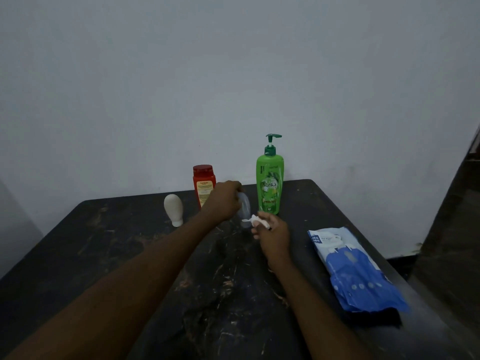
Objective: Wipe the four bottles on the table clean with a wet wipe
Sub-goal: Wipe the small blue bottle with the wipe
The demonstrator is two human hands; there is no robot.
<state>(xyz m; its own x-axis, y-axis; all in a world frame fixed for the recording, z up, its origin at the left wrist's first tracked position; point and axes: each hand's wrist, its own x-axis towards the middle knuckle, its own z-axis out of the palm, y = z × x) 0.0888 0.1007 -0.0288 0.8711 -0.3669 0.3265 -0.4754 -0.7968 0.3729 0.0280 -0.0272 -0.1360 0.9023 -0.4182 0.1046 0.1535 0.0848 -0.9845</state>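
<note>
"While the left hand [224,197] curls over its top, how does the clear bottle [246,208] look?" asks the first.

"Pale and see-through, almost colourless. It is near the middle of the dark, scuffed table [104,242], leaning a little. The fingers wrap round its upper end and hide the cap."

"And the wet wipe [253,219]?"

"A small crumpled white wad. The right hand [274,232] pinches it between thumb and fingertips, and it touches the bottle low down, on its 4 o'clock side."

"The other three bottles?"

"Take the clear one as the dial's centre. The green pump bottle [270,183] stands upright at 1 o'clock, just beside it. The red bottle [204,183] is at 10 o'clock. The white bottle [173,209] is at 9 o'clock, well apart, narrow end down."

"Further out?"

"A blue and white wipes pack [355,268] lies flat at 4 o'clock, near the table's right edge."

"What can't you make out?"

"Whether the clear bottle's base rests on the table or hangs just above it, because the plastic blurs into the dark top. The left hand covers the red bottle's lower right part, its label is too small to read, and the frame's bottom edge cuts both forearms."
</note>
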